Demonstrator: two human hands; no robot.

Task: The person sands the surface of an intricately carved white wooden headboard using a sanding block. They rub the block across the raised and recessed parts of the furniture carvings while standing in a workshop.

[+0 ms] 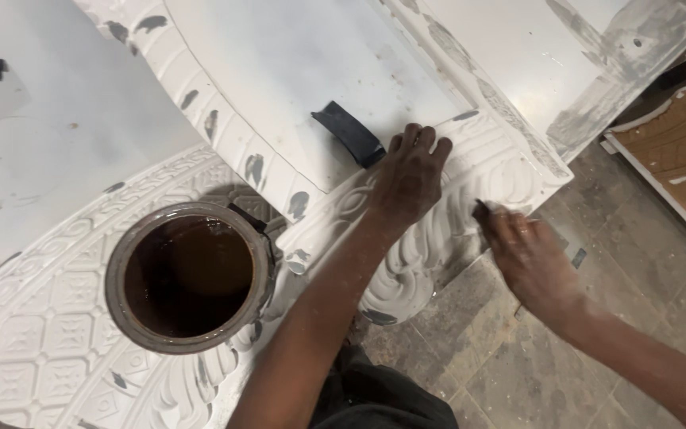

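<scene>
My left hand (410, 176) rests flat, fingers spread, on the carved border of a white ornate panel (510, 171). Just right of it, my right hand (526, 254) presses a small dark tool (482, 211) against the carved scrollwork at the panel's corner; only the tool's tip shows past the fingers. A black curved strip (349, 132) lies on the flat white face just above my left hand. Grey patches dot the carved trim.
A round can (188, 276) of dark brown liquid stands on a second white carved panel (33, 334) at lower left. A brown carved panel (680, 155) lies on the grey floor (518, 357) at right. Another white panel (565, 56) sits top right.
</scene>
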